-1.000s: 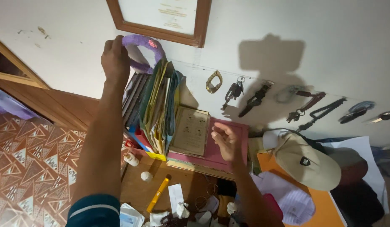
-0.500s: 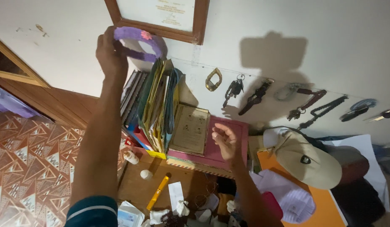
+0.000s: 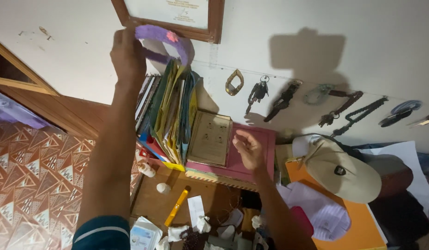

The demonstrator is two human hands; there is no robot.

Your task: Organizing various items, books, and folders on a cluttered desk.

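Note:
My left hand (image 3: 127, 54) is raised against the white wall and grips a purple ring-shaped frame (image 3: 167, 40) with a small pink flower on it, just under a wooden picture frame (image 3: 168, 18). Below the purple frame stands a row of upright folders and books (image 3: 170, 115). My right hand (image 3: 249, 150) hovers with fingers apart and empty above a pink box (image 3: 258, 157), next to an old brownish book (image 3: 210, 138) leaning on the folders.
Keys and key rings (image 3: 284, 99) hang in a row on the wall. A beige cap (image 3: 346, 173) lies on an orange folder (image 3: 362, 227) at right. A yellow pen (image 3: 177, 206), small bottles (image 3: 146, 169) and crumpled paper sit on the wooden desk (image 3: 154, 203).
My left hand has lifted the purple frame higher, from just above the folders to the lower edge of the picture frame. My right hand has barely moved.

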